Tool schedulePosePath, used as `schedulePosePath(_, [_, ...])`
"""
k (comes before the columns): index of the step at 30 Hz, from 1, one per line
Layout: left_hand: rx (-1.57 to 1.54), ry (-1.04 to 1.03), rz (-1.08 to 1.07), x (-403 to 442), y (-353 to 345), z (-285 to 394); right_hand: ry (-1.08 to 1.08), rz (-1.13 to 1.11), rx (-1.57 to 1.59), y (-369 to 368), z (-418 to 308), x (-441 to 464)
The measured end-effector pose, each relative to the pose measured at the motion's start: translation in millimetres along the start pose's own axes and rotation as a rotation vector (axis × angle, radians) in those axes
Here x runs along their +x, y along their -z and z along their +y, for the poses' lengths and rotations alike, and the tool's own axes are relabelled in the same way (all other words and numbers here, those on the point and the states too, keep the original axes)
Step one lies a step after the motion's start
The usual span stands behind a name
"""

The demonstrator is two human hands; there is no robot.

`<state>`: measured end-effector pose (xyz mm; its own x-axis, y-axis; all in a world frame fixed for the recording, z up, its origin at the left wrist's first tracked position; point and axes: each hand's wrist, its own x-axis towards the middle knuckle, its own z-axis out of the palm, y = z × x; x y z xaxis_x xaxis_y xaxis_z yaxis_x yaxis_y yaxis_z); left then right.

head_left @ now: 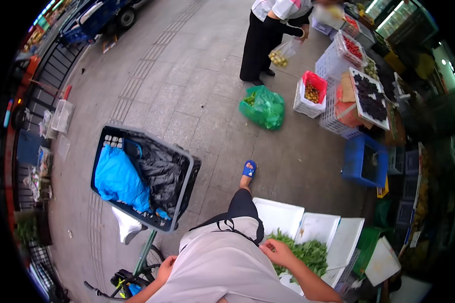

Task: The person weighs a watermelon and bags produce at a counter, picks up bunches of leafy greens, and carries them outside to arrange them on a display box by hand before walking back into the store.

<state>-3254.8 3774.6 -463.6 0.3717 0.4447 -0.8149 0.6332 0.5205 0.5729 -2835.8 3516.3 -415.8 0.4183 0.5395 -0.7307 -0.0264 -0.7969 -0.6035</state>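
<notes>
On the right side of my body, my right hand (278, 251) is raised beside the shirt, its fingers curled near the hem; whether they hold anything is too small to tell. Leafy greens (308, 255) lie in white foam boxes (318, 227) just beyond it. My left hand (167, 266) hangs at my left side, partly hidden by the shirt, near a green bicycle (145, 247). A grey crate (187, 177) on the bicycle holds a blue bag (117, 177) and black plastic (162, 169).
Ahead, a person (268, 35) stands holding a clear bag of round produce (279, 58). A green bag (266, 108) lies on the pavement. Fruit crates (328, 111) and a blue bin (361, 160) line the right. A blue vehicle (93, 22) stands at the upper left.
</notes>
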Motion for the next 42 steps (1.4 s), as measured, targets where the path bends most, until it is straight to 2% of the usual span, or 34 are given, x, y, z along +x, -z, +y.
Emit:
schedulePosePath(2, [0.039, -0.079, 0.013, 5.4, -32.4, 42.6, 0.126, -0.151, 0.054, 48.2, -4.6, 35.6])
schedulePosePath(3, [0.014, -0.011, 0.035, 17.3, -45.1, 62.0, 0.103, -0.195, 0.080, 78.8, -25.0, 47.7])
schedulePosePath(6, [-0.023, -0.014, 0.006, 12.5, -79.2, 132.8, 0.151, -0.367, 0.232, 137.5, -37.1, 93.5])
schedulePosePath(7, [-0.407, 0.128, 0.053, 29.4, -77.9, 94.0, 0.171, -0.377, 0.227, 149.0, -36.7, 111.5])
schedulePosePath(8, [-0.416, 0.116, 0.069, 30.2, -86.8, 112.2, 0.147, -0.459, 0.259, 158.8, -32.1, 126.7])
schedulePosePath(9, [-0.364, -0.028, 0.056, 23.5, -100.5, 131.4, 0.115, -0.547, 0.284, 173.6, -38.6, 138.5])
schedulePosePath(10, [-0.308, -0.168, 0.043, 17.7, -112.3, 148.4, 0.117, -0.563, 0.269, 188.1, -42.5, 148.6])
schedulePosePath(11, [-0.445, -0.065, 0.068, 21.1, -120.1, 166.7, 0.145, -0.555, 0.086, 205.5, -61.0, 155.4])
schedulePosePath(12, [-0.455, -0.068, 0.075, 24.5, -127.7, 192.8, 0.173, -0.543, -0.095, 221.1, -79.3, 163.0])
schedulePosePath(14, [-0.214, -0.277, 0.089, 25.1, -135.4, 248.7, 0.179, -0.541, -0.115, 240.0, -101.2, 179.4])
schedulePosePath(16, [-0.176, -0.233, 0.032, 14.8, -146.7, 337.9, 0.222, -0.557, 0.005, 258.9, -119.0, 196.5])
schedulePosePath(18, [-0.146, -0.232, -0.012, 26.2, -157.7, 383.4, 0.235, -0.640, 0.079, 277.6, -134.9, 218.7])
schedulePosePath(20, [-0.276, -0.115, -0.047, 37.5, -158.4, 408.8, 0.046, -0.710, 0.267, 300.9, -160.4, 229.5])
schedulePosePath(21, [-0.322, -0.101, -0.053, 45.3, -161.6, 426.0, 0.042, -0.713, 0.267, 315.4, -179.4, 229.4])
schedulePosePath(23, [-0.296, -0.120, -0.053, 78.8, -159.1, 436.6, -0.055, -0.747, 0.502, 344.5, -212.7, 231.8])
schedulePosePath(24, [-0.261, -0.146, -0.063, 90.3, -158.4, 449.9, 0.039, -0.791, 0.521, 353.4, -221.7, 238.5])
schedulePosePath(26, [-0.287, -0.145, -0.093, 124.0, -150.5, 479.0, 0.112, -0.848, 0.491, 371.1, -254.7, 253.2])
schedulePosePath(27, [-0.280, -0.200, -0.094, 148.6, -146.3, 496.4, 0.268, -0.831, 0.357, 380.0, -278.5, 265.2])
schedulePosePath(28, [-0.273, -0.255, -0.095, 171.1, -142.2, 517.7, 0.270, -0.818, 0.357, 388.0, -296.3, 281.5])
schedulePosePath(30, [-0.225, -0.228, -0.184, 212.0, -121.8, 574.5, 0.129, -0.792, 0.247, 401.8, -329.6, 308.1])
schedulePosePath(31, [-0.272, -0.273, -0.213, 233.9, -118.1, 607.4, 0.154, -0.791, 0.231, 404.3, -347.8, 323.0])
schedulePosePath(34, [-0.036, -0.311, -0.307, 271.0, -87.7, 708.1, 0.036, -0.820, 0.202, 413.3, -398.1, 362.1])
schedulePosePath(36, [-0.029, -0.303, -0.363, 294.2, -63.6, 740.3, 0.033, -0.776, 0.208, 420.3, -414.5, 381.3])
schedulePosePath(37, [0.014, -0.315, -0.357, 308.1, -54.2, 756.4, 0.054, -0.789, 0.113, 429.1, -432.2, 392.7])
schedulePosePath(38, [0.019, -0.276, -0.369, 324.6, -45.5, 766.4, -0.002, -0.796, 0.212, 432.6, -439.8, 401.1])
schedulePosePath(40, [-0.151, 0.077, -0.371, 359.9, -25.0, 778.1, -0.159, -0.839, 0.292, 439.5, -445.5, 422.8])
schedulePosePath(42, [-0.215, 0.192, -0.446, 396.1, -2.3, 778.1, -0.212, -0.846, 0.412, 446.8, -437.5, 448.5])
